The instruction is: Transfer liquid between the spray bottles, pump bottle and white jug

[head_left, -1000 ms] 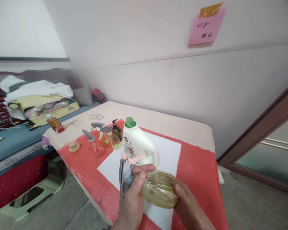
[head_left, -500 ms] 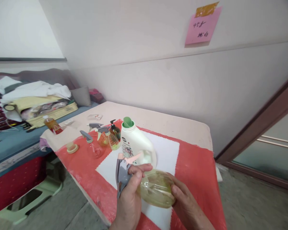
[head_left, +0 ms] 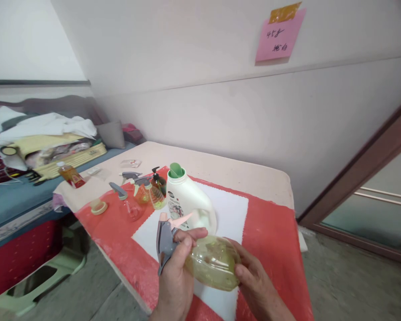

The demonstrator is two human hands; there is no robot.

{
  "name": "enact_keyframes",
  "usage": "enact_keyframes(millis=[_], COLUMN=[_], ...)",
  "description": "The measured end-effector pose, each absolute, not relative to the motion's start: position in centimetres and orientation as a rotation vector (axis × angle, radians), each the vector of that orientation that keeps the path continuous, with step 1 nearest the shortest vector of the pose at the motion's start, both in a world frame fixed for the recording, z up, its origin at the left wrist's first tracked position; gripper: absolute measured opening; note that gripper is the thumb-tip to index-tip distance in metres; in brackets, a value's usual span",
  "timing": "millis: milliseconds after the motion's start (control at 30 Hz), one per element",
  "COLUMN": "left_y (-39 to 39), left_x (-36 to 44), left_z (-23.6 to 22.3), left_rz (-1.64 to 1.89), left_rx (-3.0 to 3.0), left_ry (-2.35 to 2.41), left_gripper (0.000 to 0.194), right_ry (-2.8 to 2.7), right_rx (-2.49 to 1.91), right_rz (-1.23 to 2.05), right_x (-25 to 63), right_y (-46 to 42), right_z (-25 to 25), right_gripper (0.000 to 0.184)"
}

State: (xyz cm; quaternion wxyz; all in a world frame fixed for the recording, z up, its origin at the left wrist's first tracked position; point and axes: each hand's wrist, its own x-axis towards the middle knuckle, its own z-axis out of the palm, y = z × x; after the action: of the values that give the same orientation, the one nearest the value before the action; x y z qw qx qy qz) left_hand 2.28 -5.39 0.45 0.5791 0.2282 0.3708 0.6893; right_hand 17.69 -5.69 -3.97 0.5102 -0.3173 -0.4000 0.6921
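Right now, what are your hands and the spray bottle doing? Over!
Left hand, right hand: both holding spray bottle. Bottle tipped sideways. White jug just beyond.

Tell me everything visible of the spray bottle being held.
The spray bottle has a rounded, see-through yellow-green body, apparently plastic, and a grey sprayer head with a pink tip and trigger. It is held sideways above the red cloth, head toward the picture's left. The left hand grips it near the sprayer head; the right hand holds the base end.
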Motion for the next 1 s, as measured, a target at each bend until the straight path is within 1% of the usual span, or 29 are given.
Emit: enact_keyframes(millis=[300,600,767,900,1000], left_y=[-5.3,-5.2,-5.2,-4.8,-4.4], left_x=[2.3,2.0,1.7,1.5,1.4], left_z=[0.9,0.9,0.9,0.8,0.6], left_rz=[1.636,1.646,1.637,1.646,1.633], left_rx=[0.459,0.454,0.476,0.425,0.362], left_ry=[0.892,0.906,0.896,0.868,0.852], left_gripper=[0.027,0.026,0.025,0.027,0.03], right_ry=[-0.961,-0.998,-0.972,-1.047,-1.253], right_rx=[-0.775,-0.805,-0.824,-0.842,-0.806], right_rz=[1.607,1.569,1.533,1.415,1.217], right_x=[17.1,17.0,16.5,16.4,16.4], right_y=[-6.0,-6.2,-6.7,-7.1,-7.1], right_z=[-4.0,-4.1,-4.2,-5.2,-6.1], right_gripper=[0.063,0.061,0.066,0.067,0.065])
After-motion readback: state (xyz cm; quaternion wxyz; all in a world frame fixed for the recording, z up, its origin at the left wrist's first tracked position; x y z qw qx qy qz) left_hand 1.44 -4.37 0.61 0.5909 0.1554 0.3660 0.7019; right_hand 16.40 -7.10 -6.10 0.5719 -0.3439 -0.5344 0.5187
